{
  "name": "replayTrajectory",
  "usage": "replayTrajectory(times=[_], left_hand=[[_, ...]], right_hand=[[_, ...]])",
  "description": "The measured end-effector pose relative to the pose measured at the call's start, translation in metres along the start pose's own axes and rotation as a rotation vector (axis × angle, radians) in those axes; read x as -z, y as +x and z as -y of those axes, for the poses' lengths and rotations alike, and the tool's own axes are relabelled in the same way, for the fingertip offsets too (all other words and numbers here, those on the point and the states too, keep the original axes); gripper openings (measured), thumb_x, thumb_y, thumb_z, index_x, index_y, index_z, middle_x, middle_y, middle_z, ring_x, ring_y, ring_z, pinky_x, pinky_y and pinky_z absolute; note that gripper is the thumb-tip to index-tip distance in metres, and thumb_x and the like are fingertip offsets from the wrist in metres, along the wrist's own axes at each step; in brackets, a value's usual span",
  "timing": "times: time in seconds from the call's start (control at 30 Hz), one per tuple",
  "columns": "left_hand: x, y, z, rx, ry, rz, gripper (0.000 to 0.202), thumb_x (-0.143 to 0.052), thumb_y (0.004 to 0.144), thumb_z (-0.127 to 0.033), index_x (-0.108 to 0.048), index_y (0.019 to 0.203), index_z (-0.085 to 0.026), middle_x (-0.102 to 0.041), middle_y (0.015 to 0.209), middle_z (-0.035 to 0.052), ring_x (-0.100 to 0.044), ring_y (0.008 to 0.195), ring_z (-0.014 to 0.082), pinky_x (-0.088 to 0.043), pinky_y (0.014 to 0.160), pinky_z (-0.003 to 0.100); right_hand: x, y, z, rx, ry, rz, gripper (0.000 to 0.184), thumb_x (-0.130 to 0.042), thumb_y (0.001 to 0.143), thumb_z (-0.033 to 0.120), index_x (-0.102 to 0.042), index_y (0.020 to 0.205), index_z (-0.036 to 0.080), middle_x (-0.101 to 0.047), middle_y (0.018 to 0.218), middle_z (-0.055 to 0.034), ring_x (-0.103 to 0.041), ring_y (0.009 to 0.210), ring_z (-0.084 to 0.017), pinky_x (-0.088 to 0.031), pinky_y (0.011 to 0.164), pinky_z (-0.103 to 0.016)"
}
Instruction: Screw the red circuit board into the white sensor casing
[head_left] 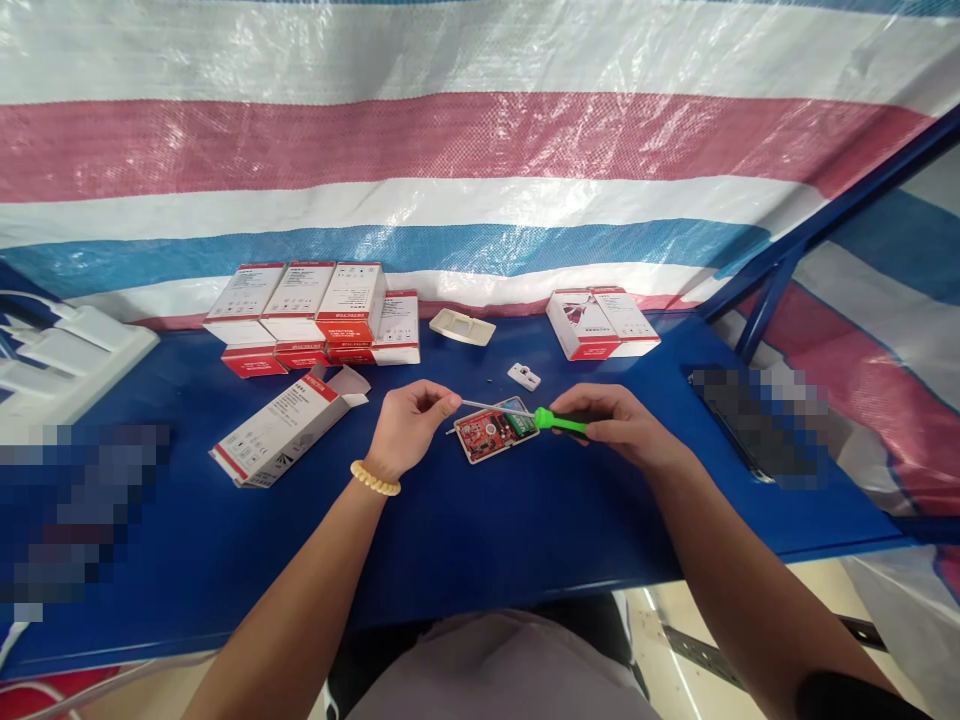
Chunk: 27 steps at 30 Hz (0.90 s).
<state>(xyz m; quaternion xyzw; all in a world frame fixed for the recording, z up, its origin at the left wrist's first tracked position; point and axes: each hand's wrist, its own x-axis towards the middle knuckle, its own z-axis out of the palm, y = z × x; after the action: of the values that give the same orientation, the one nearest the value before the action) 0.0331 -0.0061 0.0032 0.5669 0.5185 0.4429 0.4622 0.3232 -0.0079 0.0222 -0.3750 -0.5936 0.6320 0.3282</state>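
My right hand (619,420) is closed round the green handle of a screwdriver (559,421). Its thin metal shaft runs left to my left hand (411,425), whose fingers pinch at the tip. Whether anything small sits in that pinch I cannot make out. Between the hands a red circuit board in a white housing (495,432) lies flat on the blue table (480,530). A bead bracelet is on my left wrist.
Stacked red-and-white boxes (315,310) sit at the back left, two more (600,320) at the back right. An opened box (281,425) lies left of my hands. A beige cover (462,326) and a small white part (523,376) lie behind the board. A striped tarp hangs behind.
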Motion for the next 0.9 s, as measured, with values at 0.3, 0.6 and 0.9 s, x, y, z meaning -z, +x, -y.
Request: replayTrajectory(times=[0.3, 0.6, 0.9], left_hand=[[-0.007, -0.002, 0.0, -0.034, -0.066, 0.021, 0.03, -0.078, 0.068, -0.044, -0.074, 0.076, -0.015, -0.071, 0.069, 0.0042, -0.061, 0.061, 0.0137, -0.048, 0.055, 0.024], [-0.023, -0.006, 0.001, -0.009, -0.064, 0.154, 0.025, -0.078, 0.069, -0.039, -0.074, 0.08, -0.017, -0.073, 0.076, 0.0049, -0.068, 0.067, 0.0183, -0.055, 0.059, 0.027], [-0.023, -0.006, 0.002, -0.095, 0.085, 0.16, 0.025, -0.068, 0.076, -0.033, -0.073, 0.095, -0.017, -0.074, 0.086, 0.0047, -0.068, 0.073, 0.0173, -0.055, 0.066, 0.028]], right_hand=[[-0.011, 0.019, -0.002, 0.157, 0.264, -0.468, 0.043, -0.076, 0.071, 0.046, -0.054, 0.096, 0.019, -0.062, 0.065, -0.0008, -0.06, 0.053, -0.016, -0.043, 0.046, -0.026], [-0.006, 0.039, 0.024, 0.253, 0.051, -0.546, 0.045, -0.076, 0.071, 0.052, -0.048, 0.09, 0.021, -0.057, 0.063, 0.0018, -0.06, 0.051, -0.017, -0.042, 0.044, -0.028], [-0.006, 0.055, 0.066, 0.268, -0.212, -0.462, 0.05, -0.075, 0.07, 0.058, -0.044, 0.085, 0.021, -0.053, 0.059, 0.0025, -0.058, 0.049, -0.014, -0.042, 0.042, -0.025]])
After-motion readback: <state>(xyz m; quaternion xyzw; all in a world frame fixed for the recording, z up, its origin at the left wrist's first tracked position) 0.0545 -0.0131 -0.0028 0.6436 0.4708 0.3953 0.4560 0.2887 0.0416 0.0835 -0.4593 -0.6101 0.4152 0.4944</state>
